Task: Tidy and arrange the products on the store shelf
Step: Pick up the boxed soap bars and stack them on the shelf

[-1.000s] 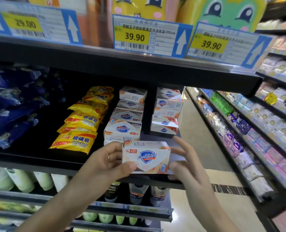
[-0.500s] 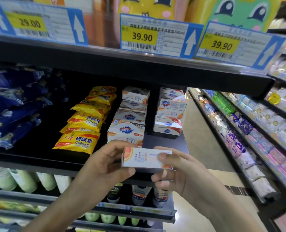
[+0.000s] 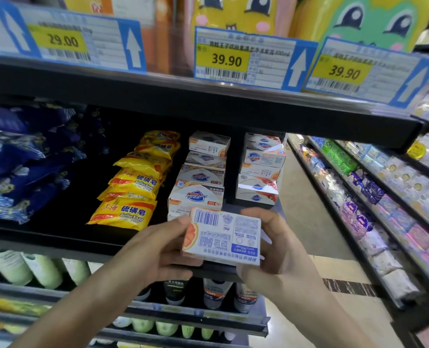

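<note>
I hold a white Safeguard soap box [image 3: 222, 237] in front of the black shelf [image 3: 57, 241], its barcode side facing me. My left hand [image 3: 158, 249] grips its left end and my right hand [image 3: 273, 249] grips its right end. Behind it stands a row of Safeguard boxes [image 3: 198, 194] running back into the shelf. A second, uneven stack of Safeguard boxes [image 3: 258, 177] stands to the right. Yellow sulfur soap packs [image 3: 130, 194] lie in a row to the left of the boxes.
Dark blue bags [image 3: 20, 159] fill the shelf's left part. Price tags [image 3: 241, 59] hang on the shelf edge above. Pale green bottles [image 3: 32, 270] and tubes [image 3: 216, 292] stand on lower shelves. An aisle floor [image 3: 306, 214] and more stocked shelves [image 3: 384, 197] lie to the right.
The box has turned over in my hands, from logo face through its narrow side to the barcode side. My right hand closed round its right end.
</note>
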{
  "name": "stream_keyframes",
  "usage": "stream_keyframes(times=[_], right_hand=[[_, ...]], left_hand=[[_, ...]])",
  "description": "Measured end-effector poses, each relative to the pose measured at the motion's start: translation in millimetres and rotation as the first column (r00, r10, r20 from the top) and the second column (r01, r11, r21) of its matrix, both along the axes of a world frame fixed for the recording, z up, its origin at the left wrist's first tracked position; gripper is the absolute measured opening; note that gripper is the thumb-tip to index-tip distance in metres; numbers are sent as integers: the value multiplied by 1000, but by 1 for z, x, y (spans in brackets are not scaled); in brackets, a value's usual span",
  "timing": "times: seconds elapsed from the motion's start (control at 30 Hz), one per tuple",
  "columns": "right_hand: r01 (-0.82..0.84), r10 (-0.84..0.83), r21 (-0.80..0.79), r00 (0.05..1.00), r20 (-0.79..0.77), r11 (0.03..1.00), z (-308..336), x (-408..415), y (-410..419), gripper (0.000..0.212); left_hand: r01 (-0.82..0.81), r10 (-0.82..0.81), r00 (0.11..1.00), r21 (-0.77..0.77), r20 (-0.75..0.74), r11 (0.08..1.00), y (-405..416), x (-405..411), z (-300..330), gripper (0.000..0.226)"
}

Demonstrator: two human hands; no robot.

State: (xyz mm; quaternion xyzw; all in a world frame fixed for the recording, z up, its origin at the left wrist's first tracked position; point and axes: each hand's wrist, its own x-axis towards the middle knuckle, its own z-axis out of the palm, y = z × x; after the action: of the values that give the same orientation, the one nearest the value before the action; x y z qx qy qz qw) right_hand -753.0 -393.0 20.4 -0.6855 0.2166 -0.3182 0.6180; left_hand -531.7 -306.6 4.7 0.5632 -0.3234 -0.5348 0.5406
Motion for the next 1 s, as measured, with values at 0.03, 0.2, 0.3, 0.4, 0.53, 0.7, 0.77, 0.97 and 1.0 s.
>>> stream_keyframes(times=[0.03, 0.2, 0.3, 0.4, 0.53, 0.7, 0.77, 0.97, 1.0], right_hand=[[-18, 18, -4, 1000, 15, 1000, -1, 1, 1, 59], [-51, 52, -31, 999, 10, 998, -8, 2, 4, 62], [-51, 50, -50, 999, -19, 997, -10, 1, 5, 64], [-72, 69, -44, 995, -71, 996, -6, -2, 5, 73], [-2, 6, 27, 987, -159, 1000, 8, -3, 6, 75], [94, 33, 430, 960, -279, 898, 28, 8, -10, 36], [36, 136, 563, 956, -260, 826, 34, 7, -12, 53], [-71, 213, 630, 965, -154, 773, 19, 3, -16, 68], [-85, 222, 627, 965, -143, 774, 18, 3, -16, 67]], left_hand=[[40, -40, 999, -24, 3, 999, 2, 0, -2, 51], [135, -126, 987, -97, 95, 986, 8, -7, -2, 45], [121, -106, 986, -112, 129, 986, 10, -9, -1, 42], [127, -104, 982, -140, 158, 982, 13, -12, 3, 36], [93, -57, 984, -208, 169, 974, 15, -14, 8, 32], [48, 11, 977, -269, 211, 962, 15, -12, 14, 38], [44, 24, 973, -287, 228, 957, 14, -12, 16, 44], [67, 37, 957, -339, 289, 939, 15, -13, 16, 43], [75, 32, 953, -336, 302, 939, 16, -13, 16, 44]])
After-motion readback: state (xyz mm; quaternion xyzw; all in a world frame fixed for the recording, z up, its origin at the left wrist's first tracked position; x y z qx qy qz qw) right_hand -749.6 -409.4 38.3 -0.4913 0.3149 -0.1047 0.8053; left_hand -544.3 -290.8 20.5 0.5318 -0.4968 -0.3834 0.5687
